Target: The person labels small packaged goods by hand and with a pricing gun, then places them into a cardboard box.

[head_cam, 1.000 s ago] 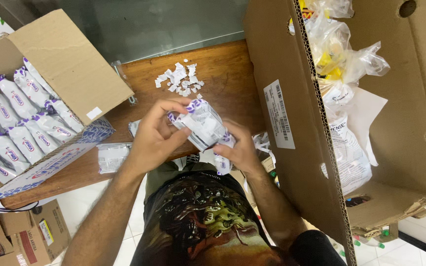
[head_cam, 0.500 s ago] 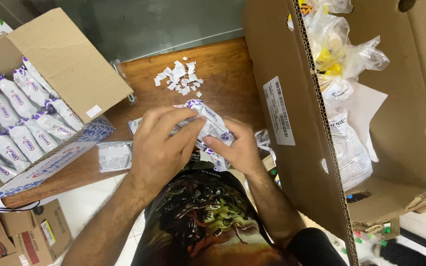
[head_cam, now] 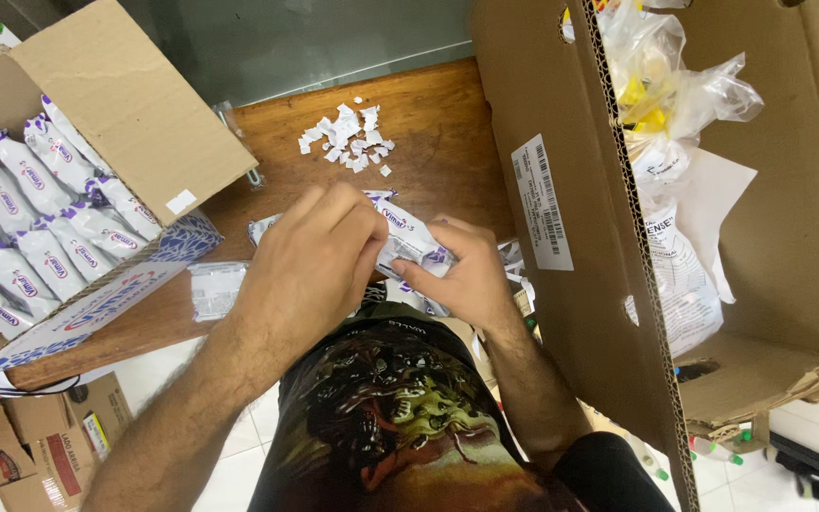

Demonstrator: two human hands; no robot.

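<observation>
You pinch a white-purple sachet (head_cam: 409, 242); left of it, matching sachets (head_cam: 40, 228) fill the open carton (head_cam: 125, 95); right, a white barcode label (head_cam: 544, 204)

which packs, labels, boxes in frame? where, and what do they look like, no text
Sachet: held between left hand and right hand, white with purple ends.
Sachet rows: in open carton at left, white and purple.
Barcode label: white rectangle on tall brown box at right.
Clear bags: inside that box, yellow contents.
Paper scraps: small white pile on wooden table.

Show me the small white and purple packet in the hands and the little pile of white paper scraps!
small white and purple packet (head_cam: 411, 243), head view, its middle.
pile of white paper scraps (head_cam: 348, 138), head view, centre of the heap.
</observation>
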